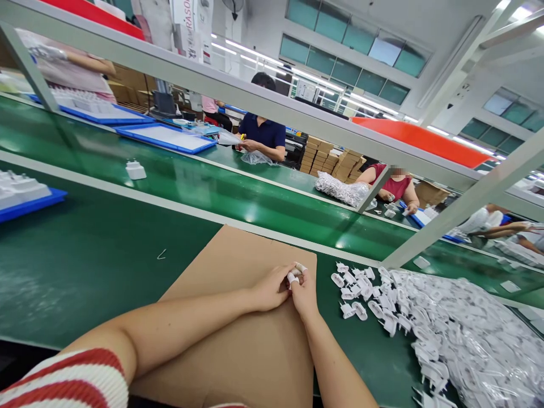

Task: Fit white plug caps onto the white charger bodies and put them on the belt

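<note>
My left hand [271, 288] and my right hand [305, 293] meet over the right part of a flat brown cardboard sheet [238, 351]. Fingers of both are bent in and pressed together, with white coverings on some of the tips. Whatever lies between them, if anything, is hidden by the fingers. Just right of the cardboard lie many loose white plug pieces with pins [360, 283]. They run into a big heap in clear plastic [480, 328] at the right.
A blue tray [34, 205] of white parts stands at left. One white adapter [135, 170] sits on the green belt [221, 192]. A small bent wire [161, 255] lies on the green table. A slanted metal post [463, 207] rises at right. Several co-workers sit beyond the belt.
</note>
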The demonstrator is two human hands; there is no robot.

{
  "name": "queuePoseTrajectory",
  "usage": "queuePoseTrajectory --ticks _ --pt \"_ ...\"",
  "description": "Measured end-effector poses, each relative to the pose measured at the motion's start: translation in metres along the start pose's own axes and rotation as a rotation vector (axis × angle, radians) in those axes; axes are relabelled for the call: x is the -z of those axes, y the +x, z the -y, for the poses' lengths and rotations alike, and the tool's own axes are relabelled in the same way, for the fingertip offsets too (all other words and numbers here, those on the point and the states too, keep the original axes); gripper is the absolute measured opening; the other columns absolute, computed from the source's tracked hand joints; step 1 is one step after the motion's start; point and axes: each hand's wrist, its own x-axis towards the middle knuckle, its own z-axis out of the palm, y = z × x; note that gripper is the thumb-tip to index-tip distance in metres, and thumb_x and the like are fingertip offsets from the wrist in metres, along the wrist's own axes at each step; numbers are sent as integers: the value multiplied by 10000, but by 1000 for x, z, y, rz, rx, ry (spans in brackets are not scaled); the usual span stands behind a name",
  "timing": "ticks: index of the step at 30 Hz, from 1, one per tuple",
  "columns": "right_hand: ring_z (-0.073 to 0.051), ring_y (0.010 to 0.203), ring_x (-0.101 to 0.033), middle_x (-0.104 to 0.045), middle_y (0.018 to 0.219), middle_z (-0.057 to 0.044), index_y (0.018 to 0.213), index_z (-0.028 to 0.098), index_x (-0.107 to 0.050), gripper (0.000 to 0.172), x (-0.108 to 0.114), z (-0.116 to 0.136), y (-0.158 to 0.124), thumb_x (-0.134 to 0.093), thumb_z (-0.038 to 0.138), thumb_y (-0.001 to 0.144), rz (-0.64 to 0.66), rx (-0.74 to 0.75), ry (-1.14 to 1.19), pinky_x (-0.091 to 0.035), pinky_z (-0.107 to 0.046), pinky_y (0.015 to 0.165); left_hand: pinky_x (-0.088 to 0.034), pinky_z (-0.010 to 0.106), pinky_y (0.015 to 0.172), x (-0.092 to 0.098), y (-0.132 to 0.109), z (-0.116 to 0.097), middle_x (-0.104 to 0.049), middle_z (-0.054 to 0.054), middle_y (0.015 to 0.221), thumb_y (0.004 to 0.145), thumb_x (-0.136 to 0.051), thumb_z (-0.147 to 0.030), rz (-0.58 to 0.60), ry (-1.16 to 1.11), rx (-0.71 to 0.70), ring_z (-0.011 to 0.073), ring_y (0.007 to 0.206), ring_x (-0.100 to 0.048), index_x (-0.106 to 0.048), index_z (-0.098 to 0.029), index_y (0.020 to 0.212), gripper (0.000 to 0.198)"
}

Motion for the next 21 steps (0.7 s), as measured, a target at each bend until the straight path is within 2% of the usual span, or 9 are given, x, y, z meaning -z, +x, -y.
queuePoseTrajectory --ticks 21 --pt "-205 763 -640 -707 912 -48 1259 221 -683 474 -1 -2 -1 -690 380 811 -10 2 -17 -561 -342 683 -394 583 1233 0 -1 2 -535 189 1550 878 -644 -212 3 10 4 348 1434 -508 -441 -169 1573 725"
